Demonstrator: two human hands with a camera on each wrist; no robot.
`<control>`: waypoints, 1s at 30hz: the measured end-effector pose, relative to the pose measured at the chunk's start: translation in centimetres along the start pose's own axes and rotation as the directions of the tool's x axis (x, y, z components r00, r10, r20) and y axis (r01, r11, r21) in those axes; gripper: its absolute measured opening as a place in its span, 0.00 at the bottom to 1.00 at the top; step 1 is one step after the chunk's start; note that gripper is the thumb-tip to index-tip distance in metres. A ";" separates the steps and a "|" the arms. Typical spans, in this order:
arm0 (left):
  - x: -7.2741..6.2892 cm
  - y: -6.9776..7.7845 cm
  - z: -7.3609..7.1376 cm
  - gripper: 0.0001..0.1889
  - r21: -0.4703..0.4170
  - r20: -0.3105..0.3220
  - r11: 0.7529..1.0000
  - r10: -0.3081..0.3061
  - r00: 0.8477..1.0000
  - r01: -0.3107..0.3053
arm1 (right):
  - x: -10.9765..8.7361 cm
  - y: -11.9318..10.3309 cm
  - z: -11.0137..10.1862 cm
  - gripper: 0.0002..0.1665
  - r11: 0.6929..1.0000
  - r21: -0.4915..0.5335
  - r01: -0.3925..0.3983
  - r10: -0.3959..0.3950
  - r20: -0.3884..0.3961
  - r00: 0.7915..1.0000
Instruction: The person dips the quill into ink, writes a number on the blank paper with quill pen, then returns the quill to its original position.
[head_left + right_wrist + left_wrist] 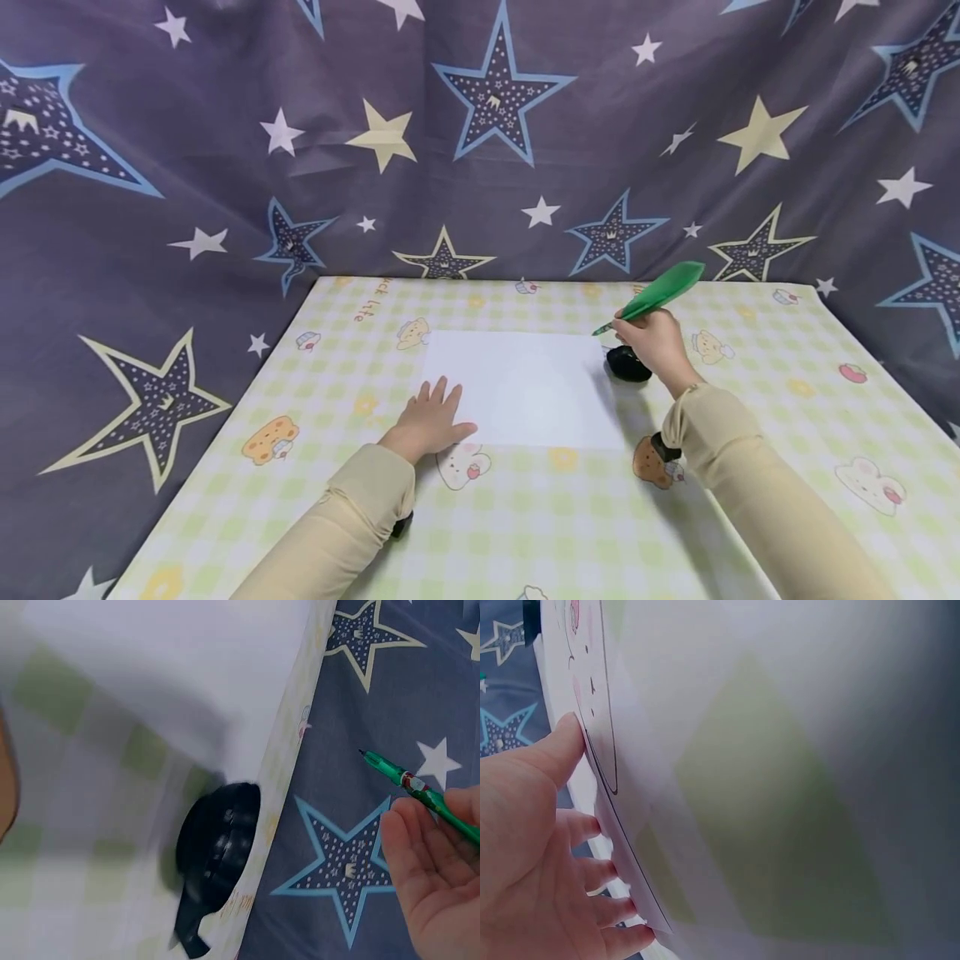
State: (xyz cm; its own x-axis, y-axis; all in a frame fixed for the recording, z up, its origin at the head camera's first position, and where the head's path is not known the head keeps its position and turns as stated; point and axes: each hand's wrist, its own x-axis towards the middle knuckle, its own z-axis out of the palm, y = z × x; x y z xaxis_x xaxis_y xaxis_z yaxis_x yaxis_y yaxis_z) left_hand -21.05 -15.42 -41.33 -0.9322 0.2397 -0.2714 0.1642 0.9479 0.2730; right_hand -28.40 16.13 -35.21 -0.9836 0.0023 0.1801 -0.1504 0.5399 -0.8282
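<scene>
The left hand (429, 423), fingers spread, rests at the near left corner of the white paper (532, 392) on the desk (517, 525). Beside a black object (628, 365), the right hand (654, 340) pinches a green pen (651, 302) near the paper's far corner; the head view alone shows its feather-like top (681, 280), the right wrist view its dark tip (365, 754).
</scene>
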 end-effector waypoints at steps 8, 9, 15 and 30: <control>-0.1 0.0 -0.1 0.37 0.004 -0.004 1.000 -0.007 1.000 0.008 | 0.5 -0.9 1.9 0.12 0.999 -0.016 0.034 -0.034 0.009 0.999; -0.1 -0.1 -0.1 0.37 0.006 -0.005 1.000 -0.008 1.000 0.008 | 0.5 -1.0 2.1 0.12 0.999 -0.013 0.034 -0.034 0.013 0.999; -0.1 -0.1 -0.1 0.37 0.008 -0.004 1.000 -0.009 1.000 0.009 | 0.6 -1.7 3.5 0.11 1.000 0.005 0.015 -0.015 0.038 0.999; 0.0 -0.3 0.2 0.37 0.011 -0.003 1.000 -0.020 1.000 0.020 | 1.2 -2.2 6.2 0.13 1.000 -0.024 -0.004 0.005 0.084 0.996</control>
State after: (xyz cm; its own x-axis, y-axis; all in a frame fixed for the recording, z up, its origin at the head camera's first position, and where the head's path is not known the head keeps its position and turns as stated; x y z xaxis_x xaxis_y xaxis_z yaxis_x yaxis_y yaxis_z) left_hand -21.06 -15.66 -41.61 -0.9361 0.2202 -0.2744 0.1490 0.9547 0.2576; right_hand -29.88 9.72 -36.44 -0.9893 -0.0654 0.1304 -0.1446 0.5597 -0.8160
